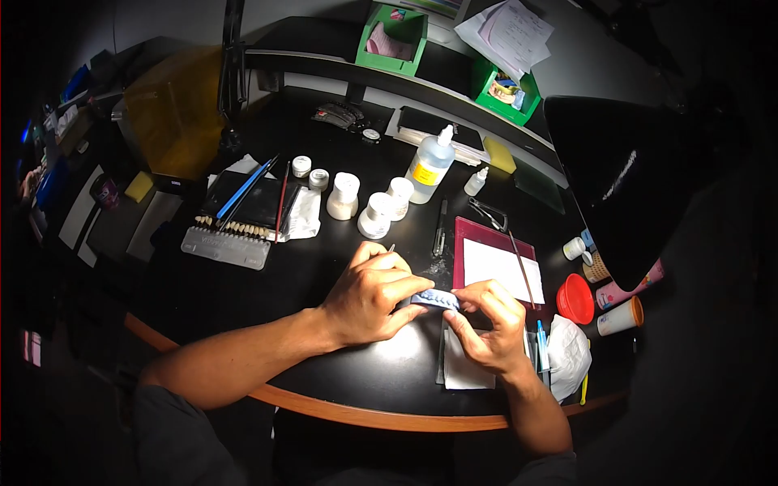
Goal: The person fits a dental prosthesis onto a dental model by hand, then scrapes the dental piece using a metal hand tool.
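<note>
Between my two hands, above the front of the desk, is a small blue dental model (438,300) with a curved row of tooth shapes. My left hand (374,293) is closed on its left end, thumb below and fingers above. A thin pointed tip (392,248) sticks up behind the left knuckles; the rest of it is hidden. My right hand (490,322) pinches the model's right end between thumb and fingers. Just beyond the right hand lies a dark red tray (470,231) with white paper (490,271) and a thin brush (521,267) across it.
White-capped jars (375,217) and a clear bottle (430,166) stand behind my hands. A tooth shade guide (225,245) and brushes (245,188) lie left. At right are a red bowl (574,298), a cup (621,317), a crumpled white bag (569,356) and a black lamp shade (628,178).
</note>
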Motion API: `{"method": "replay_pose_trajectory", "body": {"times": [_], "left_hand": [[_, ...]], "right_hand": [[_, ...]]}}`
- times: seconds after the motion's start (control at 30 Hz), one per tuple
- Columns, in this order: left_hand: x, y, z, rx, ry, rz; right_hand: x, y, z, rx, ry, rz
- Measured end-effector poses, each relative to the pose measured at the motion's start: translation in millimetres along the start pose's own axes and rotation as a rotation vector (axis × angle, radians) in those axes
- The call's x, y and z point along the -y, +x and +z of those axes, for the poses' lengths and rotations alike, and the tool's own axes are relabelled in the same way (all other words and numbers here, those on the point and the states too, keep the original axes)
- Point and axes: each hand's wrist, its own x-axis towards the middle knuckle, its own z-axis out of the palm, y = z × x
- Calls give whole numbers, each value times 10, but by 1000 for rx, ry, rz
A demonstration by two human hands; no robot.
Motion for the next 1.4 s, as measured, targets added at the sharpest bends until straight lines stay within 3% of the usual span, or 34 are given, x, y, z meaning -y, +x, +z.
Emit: {"method": "replay_pose_trajectory", "body": {"times": [0.57,1.4], "left_hand": [[-111,94,-111,-15,60,-76],[-56,10,-37,27,18,14]], "right_hand": [[-17,-39,-2,-29,66,30],[8,-67,5,16,55,68]]}}
